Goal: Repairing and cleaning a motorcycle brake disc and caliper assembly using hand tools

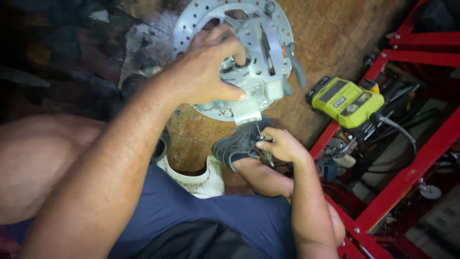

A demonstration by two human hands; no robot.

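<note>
Landmark: brake assembly (249,62), a drilled silver disc with a cast grey bracket across its middle, held above a brown wooden floor (330,33).
Left hand (203,72): clenched on the assembly from the viewer's side; fingers (225,41) curl over the bracket, the thumb presses its lower face near the disc rim.
Right hand (280,144): just below the assembly, pinched shut around a thin metal tool (262,144); the tool's tip points up at the bracket's lower block and looks to touch it, though contact cannot be confirmed.
Edge, right of assembly: red steel frame (407,177) runs diagonally, near the right forearm; tight room on that side.
Edge, lower right of assembly: yellow-green power tool (347,101) rests against the frame with a black hose leaving it, near but apart from the disc.
Edge, below assembly: dark shoe (237,146) directly behind the right hand, touching or nearly so; white rounded container (201,180) beside it.
Edge, left of assembly: dark, stained floor, dim, detail unreadable.
Open room: bare floor above and to the upper right of the assembly.
Assembly look: rim holes in rows, dull grey metal, a small orange-and-grey fitting at its right edge; disc tilted toward the viewer.
Foreground: blue shorts (191,211) and bare knee, below both hands.
</note>
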